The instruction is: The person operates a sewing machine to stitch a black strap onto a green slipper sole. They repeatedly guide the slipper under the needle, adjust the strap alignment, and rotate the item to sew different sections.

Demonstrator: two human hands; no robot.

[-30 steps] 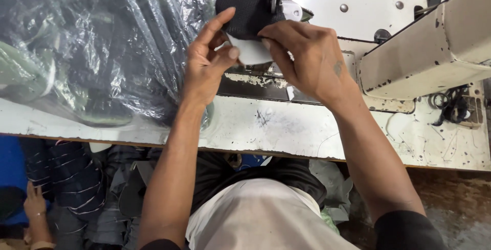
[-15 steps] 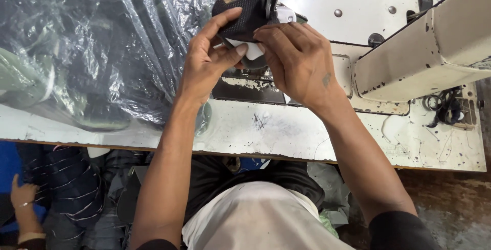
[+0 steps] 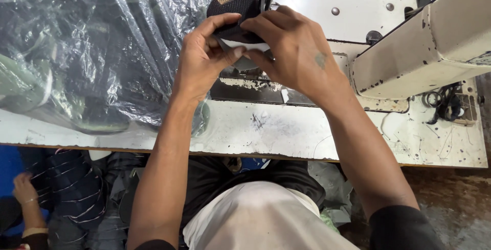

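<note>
Here, your two hands meet on one small dark fabric piece [image 3: 236,9], a rounded black part with a tan patch on its upper face and a pale strip along its lower edge, held up at the needle post of the sewing machine [image 3: 424,50]. Your left hand [image 3: 204,61] pinches it from the left and below, thumb up against the near edge; your right hand [image 3: 296,50] is closed over it from the right, fingers laid across the top, so both hands grip the same piece and neither is open. The piece lies directly ahead of your knuckles, away from your body, and its long axis seems to run roughly left to right across your view, though your fingers hide much of it. The right hand stands nearer the needle bar; the left is the nearer to the heap on that side. Under your wrists the machine's dark bed plate sits sunk in a white, scuffed and stained table [image 3: 286,132]. To the left, a big clear plastic bag [image 3: 102,45] of dark goods crowds the tabletop right up to your left forearm. Low at the left edge another person's hand [image 3: 24,188] shows below the table.
</note>
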